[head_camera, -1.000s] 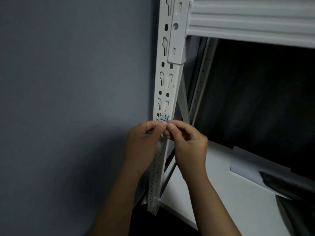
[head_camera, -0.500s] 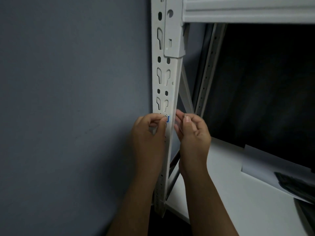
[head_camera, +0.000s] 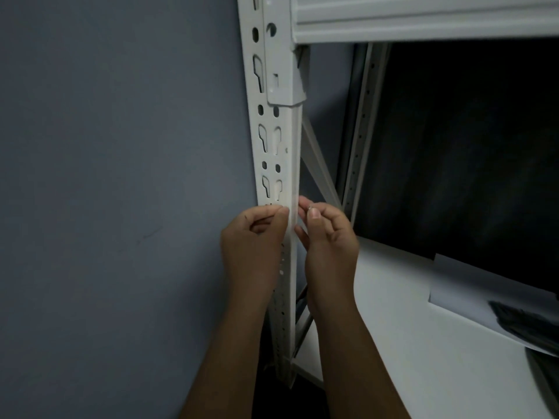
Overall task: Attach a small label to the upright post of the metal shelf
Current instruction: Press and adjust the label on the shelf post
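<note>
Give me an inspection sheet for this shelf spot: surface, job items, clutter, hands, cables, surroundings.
Surface: white shelf board, lower right.
Job items: white slotted post, upright; label hidden behind the fingers, cannot tell if stuck.
Clutter: paper sheet on the board, dark item on it.
Hands: left hand on the post's front, fingers curled at it; right hand at the post's right edge, fingertips pinched together.
Cables: nothing seen.
Surroundings: grey wall left; beam above; dark behind.
</note>
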The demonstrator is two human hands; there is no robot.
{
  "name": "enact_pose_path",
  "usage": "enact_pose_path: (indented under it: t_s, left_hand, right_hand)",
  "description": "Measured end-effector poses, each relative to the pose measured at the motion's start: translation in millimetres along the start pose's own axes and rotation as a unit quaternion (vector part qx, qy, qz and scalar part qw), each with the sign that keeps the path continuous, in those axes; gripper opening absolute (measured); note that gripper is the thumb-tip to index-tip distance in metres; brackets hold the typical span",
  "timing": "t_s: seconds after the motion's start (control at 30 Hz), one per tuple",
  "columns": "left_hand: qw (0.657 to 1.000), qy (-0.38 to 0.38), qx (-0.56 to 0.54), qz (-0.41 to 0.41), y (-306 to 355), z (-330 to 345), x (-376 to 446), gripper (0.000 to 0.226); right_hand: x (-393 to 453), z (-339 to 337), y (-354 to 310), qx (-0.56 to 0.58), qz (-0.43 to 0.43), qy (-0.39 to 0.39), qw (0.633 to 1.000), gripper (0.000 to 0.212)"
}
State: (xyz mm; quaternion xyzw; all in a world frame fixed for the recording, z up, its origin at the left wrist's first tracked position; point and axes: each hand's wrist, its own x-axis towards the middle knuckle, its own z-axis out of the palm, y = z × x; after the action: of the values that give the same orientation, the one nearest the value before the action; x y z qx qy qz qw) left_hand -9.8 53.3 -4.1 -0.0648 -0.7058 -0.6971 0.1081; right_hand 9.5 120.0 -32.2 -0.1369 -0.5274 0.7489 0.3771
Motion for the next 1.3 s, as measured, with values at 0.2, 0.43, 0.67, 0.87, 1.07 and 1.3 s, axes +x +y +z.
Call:
enact_pose_path:
  t_s: [0.2, 0.43, 0.67, 0.87, 1.07, 1.3]
  left_hand:
    - [0.999, 0.016, 0.029, 0.009, 0.9, 3.6, -2.1, 0.013]
    - [0.999, 0.025, 0.045, 0.013, 3.7, 6.0, -2.9, 0.017]
    - [0.998, 0.029, 0.062, -0.005, 2.1, 13.0, 0.0, 0.007]
    - [0.996, 0.024, 0.082, -0.006, 2.0, 14.8, -0.4, 0.006]
    - [0.996, 0.016, 0.086, 0.019, -1.7, 15.9, -6.6, 0.014]
    - [0.973, 0.018, 0.159, 0.168, -15.0, -4.5, -2.2, 0.006]
  right_hand:
    - [1.1, -3.1, -1.7, -0.022, -0.012, -0.017, 1.000, 0.017]
    - [1.2, -5.2, -5.5, -0.017, -0.011, -0.038, 0.999, 0.019]
    - [1.2, -4.8, -5.2, -0.025, -0.009, -0.037, 0.999, 0.017]
    - [0.7, -5.4, -5.1, -0.008, 0.001, -0.038, 0.999, 0.015]
    - [0.3, -6.4, -5.7, 0.001, 0.005, -0.040, 0.999, 0.013]
    - [0.0, -6.9, -7.1, -0.001, 0.009, -0.037, 0.999, 0.013]
